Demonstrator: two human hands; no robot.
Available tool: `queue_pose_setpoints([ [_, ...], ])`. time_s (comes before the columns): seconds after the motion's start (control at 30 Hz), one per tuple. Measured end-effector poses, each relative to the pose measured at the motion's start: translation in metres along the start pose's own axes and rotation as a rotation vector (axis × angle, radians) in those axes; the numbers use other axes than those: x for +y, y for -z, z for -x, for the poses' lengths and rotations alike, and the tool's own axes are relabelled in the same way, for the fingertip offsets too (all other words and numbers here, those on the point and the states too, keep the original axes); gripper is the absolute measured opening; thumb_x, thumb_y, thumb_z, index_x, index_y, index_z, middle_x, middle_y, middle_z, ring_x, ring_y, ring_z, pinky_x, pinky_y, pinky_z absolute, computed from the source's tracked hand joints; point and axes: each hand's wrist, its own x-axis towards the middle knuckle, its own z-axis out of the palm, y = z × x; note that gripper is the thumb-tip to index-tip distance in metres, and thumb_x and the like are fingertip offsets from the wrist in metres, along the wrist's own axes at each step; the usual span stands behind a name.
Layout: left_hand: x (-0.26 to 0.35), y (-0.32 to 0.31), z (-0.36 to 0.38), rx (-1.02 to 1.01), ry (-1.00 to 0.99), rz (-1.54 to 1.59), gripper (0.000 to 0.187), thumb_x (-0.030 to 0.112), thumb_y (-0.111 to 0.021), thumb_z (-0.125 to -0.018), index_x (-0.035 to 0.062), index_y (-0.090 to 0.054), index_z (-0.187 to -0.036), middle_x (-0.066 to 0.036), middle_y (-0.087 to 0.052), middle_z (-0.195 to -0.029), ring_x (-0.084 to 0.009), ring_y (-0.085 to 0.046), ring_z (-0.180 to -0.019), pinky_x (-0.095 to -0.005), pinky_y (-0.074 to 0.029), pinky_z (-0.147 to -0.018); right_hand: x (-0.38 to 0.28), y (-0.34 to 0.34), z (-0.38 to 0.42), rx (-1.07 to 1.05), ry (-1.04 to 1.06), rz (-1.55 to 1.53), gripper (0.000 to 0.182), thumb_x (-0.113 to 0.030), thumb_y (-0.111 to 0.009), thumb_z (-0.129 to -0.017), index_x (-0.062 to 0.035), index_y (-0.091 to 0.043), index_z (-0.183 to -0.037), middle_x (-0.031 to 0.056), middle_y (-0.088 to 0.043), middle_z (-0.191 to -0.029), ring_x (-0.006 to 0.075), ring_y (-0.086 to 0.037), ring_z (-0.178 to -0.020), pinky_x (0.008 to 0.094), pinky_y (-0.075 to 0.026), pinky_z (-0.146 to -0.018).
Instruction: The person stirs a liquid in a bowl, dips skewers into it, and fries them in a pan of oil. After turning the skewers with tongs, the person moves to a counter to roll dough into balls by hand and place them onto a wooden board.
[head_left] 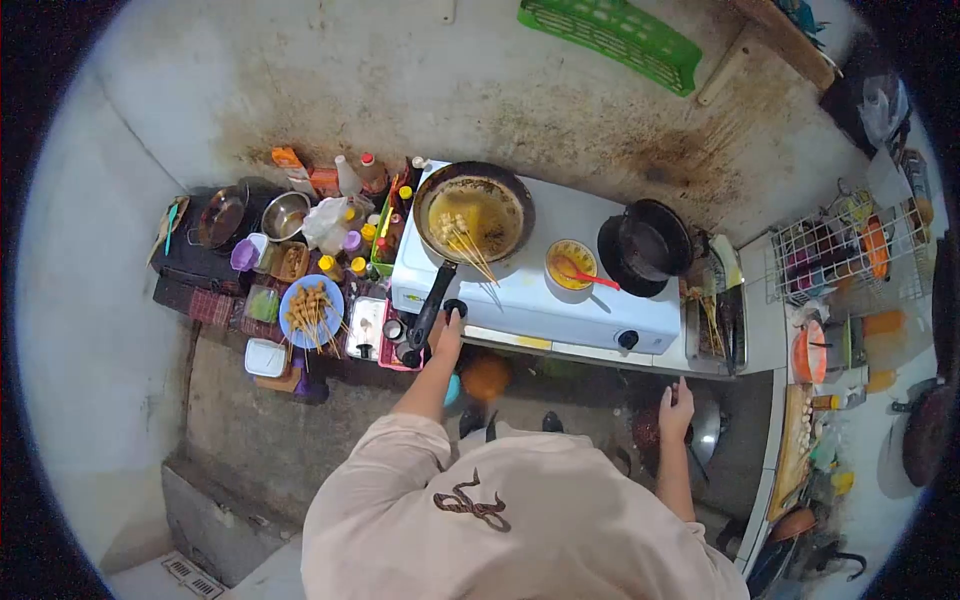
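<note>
My left hand (447, 337) is at the front of the white gas stove (560, 215), its fingers closed on the left stove knob (455, 308). Just beside it sticks out the black handle of a frying pan (480, 172). Several skewers (470, 250) lie in the pan's oil with their sticks over the rim. My right hand (676, 412) hangs below the stove's front right corner, fingers apart and holding nothing. Between the burners stands a yellow bowl (562, 252) with a red spoon (590, 279) in it. A dark wok (655, 240) sits over the right burner.
On the left, a blue plate (296, 330) of skewers stands among bottles, containers and a metal bowl (286, 214). A tray with skewers (712, 325) is right of the stove. A wire rack (850, 245) and a tray of pale pieces (790, 450) line the right side.
</note>
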Motion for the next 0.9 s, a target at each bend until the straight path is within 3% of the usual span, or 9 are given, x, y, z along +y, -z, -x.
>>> queue_pose_setpoints([
  [0.13, -0.012, -0.005, -0.004, -0.087, 0.089, 0.027, 0.041, 0.04, -0.045, -0.074, 0.0003, -0.051, -0.084, -0.018, -0.055, -0.074, -0.0316, -0.053, -0.071, -0.0368, -0.039, -0.065, -0.026, -0.017, -0.007, -0.07, 0.056, -0.087, 0.036, -0.01, -0.054, -0.07, 0.0011, -0.046, -0.104, 0.0112, -0.053, -0.078, 0.0202, -0.052, -0.069, 0.0281, -0.041, -0.065],
  [0.27, 0.016, 0.027, 0.008, -0.196, 0.167, 0.045, 0.045, 0.044, -0.042, -0.074, 0.0036, -0.051, -0.09, -0.018, -0.054, -0.081, -0.0305, -0.052, -0.076, -0.0369, -0.037, -0.071, -0.063, -0.062, -0.031, -0.274, 0.038, -0.375, 0.05, -0.016, -0.056, -0.071, 0.003, -0.036, -0.112, 0.0077, -0.053, -0.078, 0.0121, -0.049, -0.066, 0.0228, -0.04, -0.061],
  [0.33, 0.018, 0.039, 0.018, -0.251, 0.183, 0.048, 0.047, 0.044, -0.042, -0.074, 0.0012, -0.049, -0.093, -0.018, -0.053, -0.088, -0.0306, -0.05, -0.086, -0.037, -0.035, -0.076, -0.086, -0.091, -0.052, -0.337, -0.049, -0.529, 0.064, -0.022, -0.059, -0.07, 0.0017, -0.026, -0.119, 0.0066, -0.053, -0.072, 0.0141, -0.051, -0.064, 0.0259, -0.043, -0.058],
  [0.37, -0.044, 0.007, 0.017, -0.234, 0.067, -0.174, 0.045, 0.043, -0.044, -0.074, 0.002, -0.049, -0.092, -0.017, -0.054, -0.086, -0.0313, -0.05, -0.085, -0.0368, -0.036, -0.074, -0.11, -0.094, -0.062, -0.402, -0.22, -0.618, 0.057, -0.025, -0.056, -0.072, -0.0006, -0.03, -0.116, 0.0065, -0.052, -0.075, 0.013, -0.05, -0.063, 0.0256, -0.042, -0.055],
  [0.4, -0.049, 0.011, 0.029, -0.251, 0.071, -0.109, 0.044, 0.042, -0.044, -0.074, 0.0017, -0.049, -0.091, -0.017, -0.054, -0.085, -0.0297, -0.051, -0.084, -0.0357, -0.037, -0.073, -0.13, -0.096, -0.073, -0.469, -0.393, -0.707, 0.051, -0.028, -0.054, -0.074, -0.003, -0.034, -0.113, 0.0064, -0.052, -0.078, 0.0119, -0.049, -0.062, 0.0253, -0.042, -0.052],
  [0.5, -0.061, 0.024, 0.067, -0.344, 0.07, 0.109, 0.037, 0.035, -0.046, -0.075, 0.0007, -0.05, -0.088, -0.014, -0.055, -0.082, -0.0229, -0.053, -0.078, -0.0316, -0.04, -0.068, -0.146, -0.125, -0.102, -0.505, -0.626, -1.115, 0.038, -0.034, -0.05, -0.076, -0.0064, -0.043, -0.101, 0.0034, -0.049, -0.071, 0.0092, -0.047, -0.056, 0.0239, -0.04, -0.045],
  [0.6, -0.043, 0.055, 0.106, -0.489, 0.164, 0.272, 0.028, 0.027, -0.048, -0.076, 0.0003, -0.052, -0.086, -0.009, -0.056, -0.078, -0.0131, -0.052, -0.067, -0.0263, -0.041, -0.062, -0.151, -0.138, -0.117, -0.407, -0.591, -1.276, 0.029, -0.035, -0.048, -0.078, -0.0079, -0.046, -0.088, 0.0012, -0.045, -0.066, 0.0072, -0.044, -0.052, 0.0214, -0.038, -0.041],
  [0.73, -0.063, 0.073, 0.133, -0.442, 0.261, 0.277, 0.026, 0.024, -0.049, -0.076, 0.0012, -0.053, -0.089, -0.007, -0.057, -0.078, -0.0123, -0.051, -0.064, -0.0253, -0.042, -0.058, -0.143, -0.156, -0.138, -0.345, -0.509, -1.302, 0.026, -0.033, -0.047, -0.079, -0.0067, -0.049, -0.079, -0.0006, -0.043, -0.058, 0.0067, -0.041, -0.044, 0.0194, -0.034, -0.035],
  [0.9, -0.088, 0.086, 0.157, -0.238, 0.359, 0.296, 0.024, 0.021, -0.049, -0.076, 0.0008, -0.053, -0.089, -0.007, -0.056, -0.079, -0.013, -0.051, -0.062, -0.0252, -0.042, -0.053, -0.139, -0.152, -0.151, -0.12, -0.227, -0.924, 0.022, -0.023, -0.047, -0.078, -0.0025, -0.053, -0.076, 0.002, -0.05, -0.054, 0.0064, -0.043, -0.04, 0.0202, -0.035, -0.034],
])
